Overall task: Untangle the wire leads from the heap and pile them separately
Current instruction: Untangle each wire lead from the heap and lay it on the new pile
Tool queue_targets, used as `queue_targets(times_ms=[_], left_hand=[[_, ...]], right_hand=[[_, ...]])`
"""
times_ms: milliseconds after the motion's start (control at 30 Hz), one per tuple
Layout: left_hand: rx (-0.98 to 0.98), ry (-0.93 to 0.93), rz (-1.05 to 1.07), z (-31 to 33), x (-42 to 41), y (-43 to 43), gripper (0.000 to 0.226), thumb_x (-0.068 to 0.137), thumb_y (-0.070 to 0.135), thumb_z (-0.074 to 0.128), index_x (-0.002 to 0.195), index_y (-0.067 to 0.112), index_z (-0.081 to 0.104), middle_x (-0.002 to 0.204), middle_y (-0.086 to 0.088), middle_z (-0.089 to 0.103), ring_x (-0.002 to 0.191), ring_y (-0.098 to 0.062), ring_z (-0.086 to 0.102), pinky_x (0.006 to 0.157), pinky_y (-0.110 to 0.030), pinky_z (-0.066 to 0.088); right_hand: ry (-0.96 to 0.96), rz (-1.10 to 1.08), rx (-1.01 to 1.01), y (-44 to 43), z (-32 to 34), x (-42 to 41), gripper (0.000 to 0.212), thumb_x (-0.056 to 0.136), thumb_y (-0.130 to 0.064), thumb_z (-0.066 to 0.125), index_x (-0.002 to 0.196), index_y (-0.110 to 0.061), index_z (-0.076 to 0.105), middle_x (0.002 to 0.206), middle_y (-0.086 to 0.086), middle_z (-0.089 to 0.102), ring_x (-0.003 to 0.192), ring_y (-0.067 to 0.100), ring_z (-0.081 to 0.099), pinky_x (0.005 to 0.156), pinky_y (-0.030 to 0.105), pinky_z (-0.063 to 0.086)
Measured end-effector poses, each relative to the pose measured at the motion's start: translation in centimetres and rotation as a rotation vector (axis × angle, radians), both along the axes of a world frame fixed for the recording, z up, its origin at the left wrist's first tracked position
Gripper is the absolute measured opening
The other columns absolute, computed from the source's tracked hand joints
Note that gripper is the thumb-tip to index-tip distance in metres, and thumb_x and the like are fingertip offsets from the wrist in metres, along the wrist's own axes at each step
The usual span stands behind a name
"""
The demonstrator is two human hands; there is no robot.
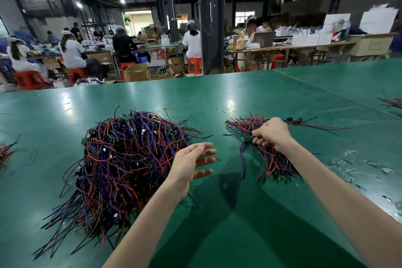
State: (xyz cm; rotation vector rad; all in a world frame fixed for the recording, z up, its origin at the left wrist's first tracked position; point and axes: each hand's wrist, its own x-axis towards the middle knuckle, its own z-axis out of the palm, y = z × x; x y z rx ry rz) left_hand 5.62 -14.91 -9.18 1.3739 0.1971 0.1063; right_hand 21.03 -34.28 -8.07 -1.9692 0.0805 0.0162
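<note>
Two lots of leads lie on the green table (239, 224): the big tangled heap (121, 159) of red, blue and black wire on my left, and the smaller pile (272, 161) on my right, its strands running roughly one way. My right hand (272, 132) is down on the top of that pile, fingers (258, 140) curled into the leads and pinching a few, so I judge I am at the setting-down step, laying a freed lead with the sorted ones. My left hand (189, 165) hovers just beside the heap's right edge, palm turned inward, fingers spread and relaxed, gripping nothing; a thin strand crosses near the fingertips, but I cannot tell whether it touches them. Most of the work is ahead, since the heap is far larger than the pile. Next I should let go on the right, then reach into the heap's edge for one loose end and draw it out slowly, holding the mass down with the other hand so neighbouring leads do not drag along.
</note>
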Motion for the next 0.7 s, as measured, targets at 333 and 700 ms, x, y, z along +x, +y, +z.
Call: queue_targets(times_ms=[333, 700], left_hand=[[-0.015, -0.003, 0.023, -0.1, -0.3, -0.3, 0.022, 0.098, 0.009, 0.046, 0.095, 0.007, 0.068, 0.082, -0.004, 0.072, 0.065, -0.012, 0.066, 0.051, -0.025, 0.052], [0.657, -0.425, 0.312, -0.6, 0.0, 0.3, 0.026, 0.09, -0.008, 0.05, 0.099, 0.011, 0.064, 0.095, -0.007, 0.064, 0.072, -0.013, 0.063, 0.059, -0.03, 0.057]], right_hand=[[-0.185, -0.14, -0.696, -0.5, 0.2, -0.7, 0.02, 0.077, -0.011, 0.062, 0.062, -0.003, 0.052, 0.07, 0.014, 0.059, 0.071, 0.029, 0.06, 0.061, 0.028, 0.043], [-0.741, 0.274, -0.947, 6.6, -3.5, -7.6, 0.02, 0.095, -0.026, 0.041, 0.091, -0.012, 0.054, 0.097, 0.01, 0.058, 0.085, 0.034, 0.065, 0.062, 0.034, 0.036]])
